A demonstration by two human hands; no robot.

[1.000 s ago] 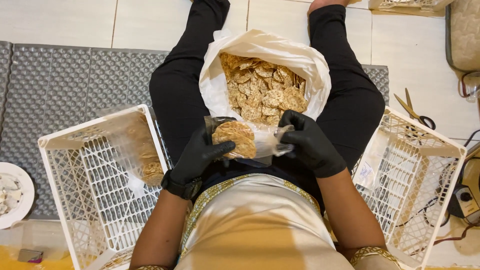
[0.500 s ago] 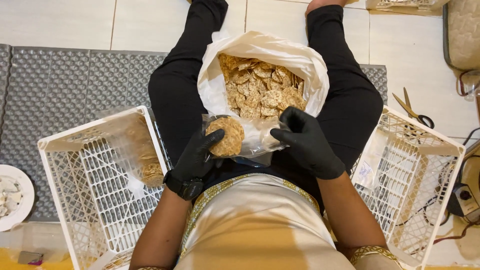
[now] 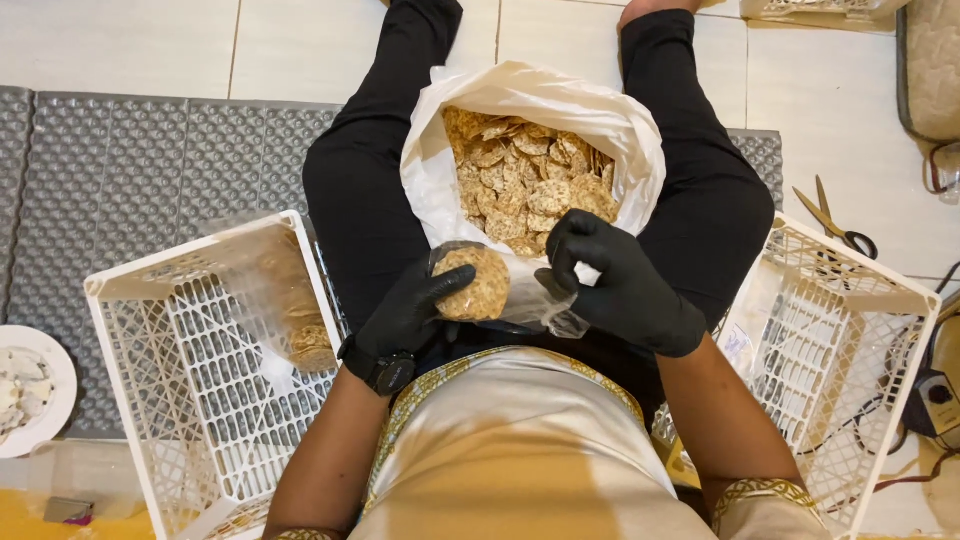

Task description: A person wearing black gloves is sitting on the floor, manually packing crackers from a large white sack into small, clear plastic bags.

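Note:
Both my hands wear black gloves and work over my lap. My left hand [image 3: 415,308] grips a stack of round brown crackers [image 3: 474,284] that sits inside a small clear plastic bag [image 3: 535,300]. My right hand [image 3: 612,285] pinches the open end of that clear bag, just right of the stack. Right behind the hands, between my legs, a large white plastic bag [image 3: 440,190] stands open, full of loose round crackers [image 3: 525,180].
A white lattice crate [image 3: 180,390] at my left holds packed clear bags of crackers [image 3: 295,310]. Another white crate [image 3: 850,350] stands at my right. Scissors [image 3: 835,222] lie on the tiled floor beyond it. A white plate [image 3: 30,400] rests at far left on a grey mat [image 3: 120,170].
The cracker stack has turned from lying flat to standing on edge in my left hand. My right hand has moved from beside it to the bag's open end.

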